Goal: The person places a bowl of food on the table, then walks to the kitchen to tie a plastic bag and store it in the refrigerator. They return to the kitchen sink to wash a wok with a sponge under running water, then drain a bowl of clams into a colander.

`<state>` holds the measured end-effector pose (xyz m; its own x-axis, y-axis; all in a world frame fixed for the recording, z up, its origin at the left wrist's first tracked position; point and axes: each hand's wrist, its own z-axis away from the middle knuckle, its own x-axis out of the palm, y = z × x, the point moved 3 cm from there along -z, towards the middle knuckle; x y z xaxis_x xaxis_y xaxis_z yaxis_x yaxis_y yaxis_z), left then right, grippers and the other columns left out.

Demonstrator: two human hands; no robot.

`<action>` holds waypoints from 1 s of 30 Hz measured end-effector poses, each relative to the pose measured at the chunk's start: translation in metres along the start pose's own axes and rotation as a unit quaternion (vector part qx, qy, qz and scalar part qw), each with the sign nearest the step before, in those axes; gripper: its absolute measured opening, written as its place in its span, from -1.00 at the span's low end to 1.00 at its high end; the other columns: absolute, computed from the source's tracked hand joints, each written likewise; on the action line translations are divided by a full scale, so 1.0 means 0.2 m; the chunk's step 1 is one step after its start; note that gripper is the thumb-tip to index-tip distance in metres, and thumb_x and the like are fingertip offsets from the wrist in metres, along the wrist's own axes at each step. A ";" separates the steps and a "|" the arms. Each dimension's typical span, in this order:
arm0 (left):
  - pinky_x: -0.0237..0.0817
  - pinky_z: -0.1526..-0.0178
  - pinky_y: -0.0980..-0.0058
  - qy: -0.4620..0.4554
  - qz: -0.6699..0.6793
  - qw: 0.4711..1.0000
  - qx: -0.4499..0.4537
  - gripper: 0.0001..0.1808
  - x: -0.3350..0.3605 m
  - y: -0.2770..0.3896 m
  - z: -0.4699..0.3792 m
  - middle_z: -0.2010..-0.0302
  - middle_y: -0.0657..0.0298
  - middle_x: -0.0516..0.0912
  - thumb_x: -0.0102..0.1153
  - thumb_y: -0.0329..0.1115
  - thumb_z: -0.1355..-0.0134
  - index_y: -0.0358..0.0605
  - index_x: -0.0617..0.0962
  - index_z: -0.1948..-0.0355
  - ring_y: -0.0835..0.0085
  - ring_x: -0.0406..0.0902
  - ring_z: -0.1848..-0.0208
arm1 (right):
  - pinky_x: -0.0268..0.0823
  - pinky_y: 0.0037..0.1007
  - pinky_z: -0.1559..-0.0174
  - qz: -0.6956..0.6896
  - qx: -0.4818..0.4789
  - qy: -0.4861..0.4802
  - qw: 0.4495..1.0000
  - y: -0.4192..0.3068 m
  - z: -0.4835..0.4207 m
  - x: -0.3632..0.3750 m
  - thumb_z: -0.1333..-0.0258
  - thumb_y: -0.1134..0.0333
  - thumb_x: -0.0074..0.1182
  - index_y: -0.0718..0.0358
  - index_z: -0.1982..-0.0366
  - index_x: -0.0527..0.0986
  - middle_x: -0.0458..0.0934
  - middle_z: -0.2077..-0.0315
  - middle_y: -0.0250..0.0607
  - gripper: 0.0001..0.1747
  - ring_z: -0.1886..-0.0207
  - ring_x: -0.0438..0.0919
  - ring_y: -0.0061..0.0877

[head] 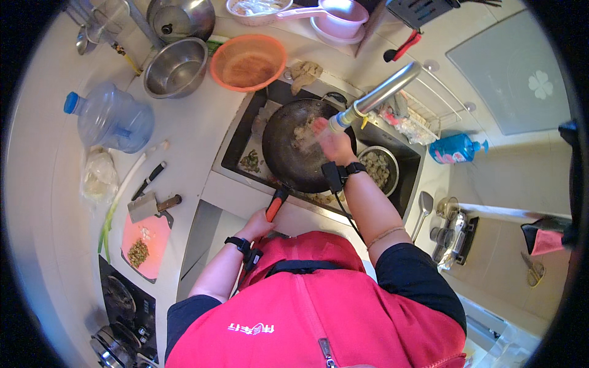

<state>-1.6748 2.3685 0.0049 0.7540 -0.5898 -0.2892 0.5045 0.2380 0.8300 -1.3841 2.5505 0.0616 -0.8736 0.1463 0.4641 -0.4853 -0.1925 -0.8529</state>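
Observation:
A dark wok (294, 161) rests over the black-sided sink (237, 149), below the metal faucet (386, 89). My left hand (259, 224) grips the wok's black and orange handle (275, 207) at the side towards me. My right hand (335, 143) is inside the wok under the faucet's nozzle, where water runs down; its fingers are partly hidden by the nozzle and the stream, and I cannot tell whether it holds anything. Right of the wok, a metal bowl (392, 168) of pale pieces of food (375, 169) stands in the sink. Green scraps (251, 162) lie at the sink's left.
On the left counter are a cleaver (143, 208), a black-handled knife (149, 179), a pink cutting board (154, 250) with chopped food and a large plastic water bottle (117, 120). An orange basin (248, 62) stands behind the sink, a blue pump bottle (453, 148) at its right.

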 end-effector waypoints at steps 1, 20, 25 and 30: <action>0.30 0.65 0.38 -0.019 0.015 0.999 -0.035 -0.62 0.00 -0.01 0.00 0.62 0.16 0.53 0.20 -0.43 0.06 -0.25 0.44 0.17 0.35 0.49 0.71 | 0.23 -0.34 -0.16 0.083 0.010 -0.031 0.996 0.00 0.05 0.01 -0.25 0.24 -0.08 0.43 -0.11 0.29 0.43 -0.05 -0.07 -0.50 -0.10 0.42 -0.31; 0.34 0.61 0.41 -0.020 -0.019 0.998 -0.051 -0.68 -0.04 0.12 0.03 0.61 0.18 0.56 0.26 -0.44 0.09 -0.31 0.47 0.29 0.39 0.53 0.65 | 0.35 -0.27 -0.07 -0.104 0.110 0.239 0.959 0.06 0.89 -0.41 -0.28 0.30 -0.08 0.32 -0.08 0.35 0.47 0.07 -0.10 -0.60 0.03 0.47 -0.30; 0.33 0.61 0.40 -0.026 -0.040 0.998 -0.049 -0.69 -0.04 0.13 0.03 0.61 0.17 0.57 0.25 -0.43 0.08 -0.31 0.47 0.29 0.39 0.53 0.65 | 0.37 -0.32 0.00 -0.126 0.106 0.283 0.945 0.08 0.97 -0.54 -0.25 0.30 -0.04 0.29 -0.01 0.39 0.50 0.14 -0.14 -0.67 0.08 0.48 -0.34; 0.29 0.63 0.41 -0.037 0.020 0.998 -0.037 -0.72 -0.03 0.11 0.02 0.64 0.21 0.53 0.22 -0.45 0.06 -0.29 0.46 0.31 0.41 0.49 0.69 | 0.39 -0.35 0.02 -0.098 0.102 0.301 0.943 0.06 1.03 -0.64 -0.24 0.31 -0.03 0.28 0.00 0.40 0.51 0.15 -0.16 -0.68 0.13 0.50 -0.36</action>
<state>-1.6712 2.3736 0.0267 0.7425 -0.6336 -0.2175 0.5058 0.3174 0.8021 -1.2856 2.3302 0.0409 -0.6174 0.7112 0.3361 -0.6864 -0.2784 -0.6718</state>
